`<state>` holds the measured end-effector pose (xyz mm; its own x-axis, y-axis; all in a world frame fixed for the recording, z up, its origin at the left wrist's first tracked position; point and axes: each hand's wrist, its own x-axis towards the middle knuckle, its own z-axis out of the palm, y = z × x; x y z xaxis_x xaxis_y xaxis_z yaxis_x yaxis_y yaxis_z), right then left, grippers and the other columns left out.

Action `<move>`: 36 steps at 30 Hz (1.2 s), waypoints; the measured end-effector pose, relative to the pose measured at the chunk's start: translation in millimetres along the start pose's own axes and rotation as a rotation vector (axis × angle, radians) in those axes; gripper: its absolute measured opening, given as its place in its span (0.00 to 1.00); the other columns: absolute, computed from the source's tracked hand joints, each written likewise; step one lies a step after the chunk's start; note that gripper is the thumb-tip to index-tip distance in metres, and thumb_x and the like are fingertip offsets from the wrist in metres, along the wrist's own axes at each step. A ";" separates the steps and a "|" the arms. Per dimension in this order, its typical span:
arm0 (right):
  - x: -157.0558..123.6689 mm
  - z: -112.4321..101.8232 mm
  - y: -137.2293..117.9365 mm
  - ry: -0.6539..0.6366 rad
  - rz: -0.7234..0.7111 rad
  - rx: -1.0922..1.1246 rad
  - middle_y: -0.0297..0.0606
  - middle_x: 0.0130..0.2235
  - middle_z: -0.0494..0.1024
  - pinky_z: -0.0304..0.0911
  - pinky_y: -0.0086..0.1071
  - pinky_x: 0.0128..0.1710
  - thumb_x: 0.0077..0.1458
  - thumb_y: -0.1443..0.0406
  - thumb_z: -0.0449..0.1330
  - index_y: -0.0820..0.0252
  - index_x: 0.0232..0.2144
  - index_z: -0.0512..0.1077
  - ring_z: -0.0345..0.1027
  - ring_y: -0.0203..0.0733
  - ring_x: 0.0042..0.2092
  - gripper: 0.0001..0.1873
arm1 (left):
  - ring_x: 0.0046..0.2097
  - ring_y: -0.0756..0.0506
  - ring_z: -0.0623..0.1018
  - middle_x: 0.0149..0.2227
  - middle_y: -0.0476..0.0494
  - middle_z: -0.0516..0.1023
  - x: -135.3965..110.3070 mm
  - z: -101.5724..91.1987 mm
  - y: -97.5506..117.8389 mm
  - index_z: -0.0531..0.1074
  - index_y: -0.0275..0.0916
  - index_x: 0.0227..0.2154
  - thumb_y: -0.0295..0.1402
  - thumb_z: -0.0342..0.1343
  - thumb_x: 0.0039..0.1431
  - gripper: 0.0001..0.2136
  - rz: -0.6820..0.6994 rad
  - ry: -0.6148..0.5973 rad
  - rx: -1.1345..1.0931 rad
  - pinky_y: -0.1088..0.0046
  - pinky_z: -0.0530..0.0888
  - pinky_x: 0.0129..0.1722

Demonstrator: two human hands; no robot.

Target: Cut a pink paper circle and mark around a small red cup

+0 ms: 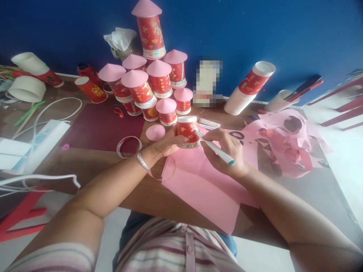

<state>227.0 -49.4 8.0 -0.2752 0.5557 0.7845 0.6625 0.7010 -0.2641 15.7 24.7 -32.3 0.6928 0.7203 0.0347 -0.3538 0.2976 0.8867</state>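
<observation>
My left hand [169, 142] is closed around a red paper cup [187, 130] with gold patterns and a decorated white band at its lower edge. In my right hand [224, 151] is a white marker pen [217, 148] with a green end. Its tip points at the cup's right side; whether it touches cannot be made out. Under both hands lie pink paper sheets [210, 189]. A small pink paper cone [155, 132] rests just left of the cup. Behind it stand several red cups with pink cone tops [160, 79], some stacked.
On the right are a leaning stack of paper cups [241, 100], a pen cup [280, 101] and cut pink scraps [295, 147]. A cut cup ring [129, 147] lies on a maroon sheet [107, 130]. White cables [56, 102] and a white box [42, 145] occupy the left.
</observation>
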 end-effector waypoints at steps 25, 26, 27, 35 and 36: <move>-0.4 0.4 0.7 -0.005 -0.051 0.009 0.30 0.33 0.80 0.70 0.32 0.28 0.68 0.72 0.61 0.53 0.42 0.69 0.75 0.38 0.30 0.08 | 0.56 0.35 0.86 0.48 0.40 0.87 -1.3 -2.1 -2.4 0.79 0.43 0.55 0.37 0.76 0.55 0.25 0.017 0.026 -0.012 0.54 0.82 0.56; -0.7 0.6 1.0 -0.008 -0.051 0.011 0.30 0.33 0.80 0.70 0.32 0.29 0.67 0.72 0.61 0.53 0.42 0.70 0.75 0.38 0.30 0.08 | 0.56 0.35 0.86 0.47 0.40 0.87 -1.1 -1.4 -1.8 0.79 0.43 0.55 0.38 0.76 0.55 0.25 0.015 0.027 -0.013 0.55 0.82 0.56; -0.9 0.7 1.3 -0.010 -0.048 0.014 0.30 0.33 0.80 0.71 0.32 0.29 0.67 0.72 0.62 0.53 0.42 0.70 0.75 0.38 0.30 0.08 | 0.55 0.35 0.86 0.47 0.40 0.87 -0.9 -0.8 -1.2 0.79 0.43 0.55 0.38 0.76 0.54 0.25 0.013 0.027 -0.014 0.55 0.82 0.56; -0.4 1.8 2.0 0.078 -0.088 0.030 0.31 0.35 0.82 0.75 0.35 0.30 0.67 0.72 0.64 0.51 0.47 0.71 0.79 0.41 0.33 0.11 | 0.48 0.40 0.84 0.44 0.43 0.85 1.1 -2.7 -1.9 0.80 0.42 0.44 0.37 0.77 0.54 0.17 0.029 0.062 -0.010 0.59 0.79 0.52; -0.3 2.3 2.2 0.083 -0.101 0.037 0.32 0.36 0.82 0.76 0.35 0.31 0.68 0.72 0.64 0.51 0.47 0.72 0.80 0.41 0.33 0.11 | 0.48 0.41 0.84 0.43 0.43 0.85 1.3 -2.0 -1.4 0.80 0.41 0.44 0.37 0.76 0.54 0.17 0.026 0.073 -0.007 0.60 0.79 0.51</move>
<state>226.9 -46.9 5.9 -0.2794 0.4434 0.8517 0.6075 0.7685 -0.2009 15.8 26.5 -34.4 0.6356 0.7716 0.0240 -0.3762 0.2824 0.8825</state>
